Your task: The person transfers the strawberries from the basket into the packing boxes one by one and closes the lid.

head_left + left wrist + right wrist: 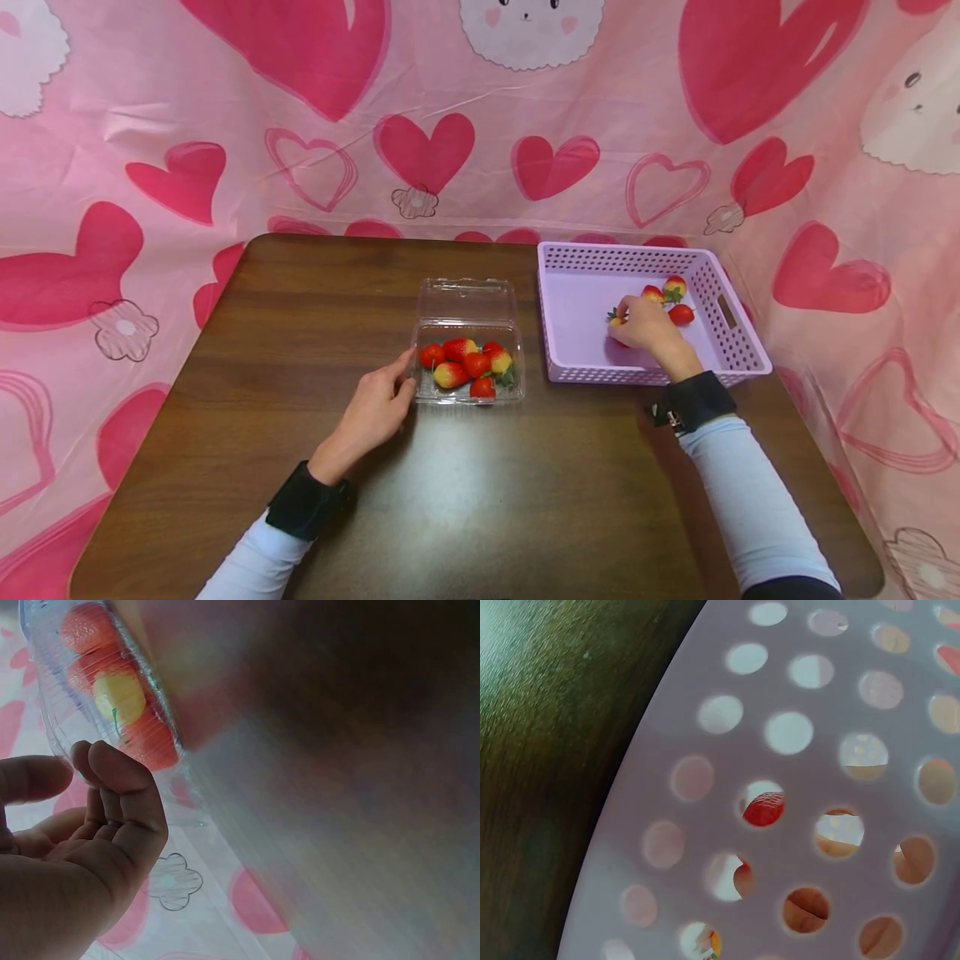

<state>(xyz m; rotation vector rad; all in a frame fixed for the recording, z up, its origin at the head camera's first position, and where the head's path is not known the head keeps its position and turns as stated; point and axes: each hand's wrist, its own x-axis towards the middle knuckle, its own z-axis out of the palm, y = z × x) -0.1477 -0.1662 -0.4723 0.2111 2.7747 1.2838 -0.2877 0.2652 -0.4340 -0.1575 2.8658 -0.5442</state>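
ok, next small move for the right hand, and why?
I'd probably lift the strawberry clear of the lilac basket and bring it over to the clear box: the right hand seems to pinch it, the box's lid is folded open, other strawberries lie inside, and the left hand is at its side.

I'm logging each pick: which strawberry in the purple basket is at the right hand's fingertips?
The leftmost strawberry in the basket, partly hidden by the right hand; the others lie farther right.
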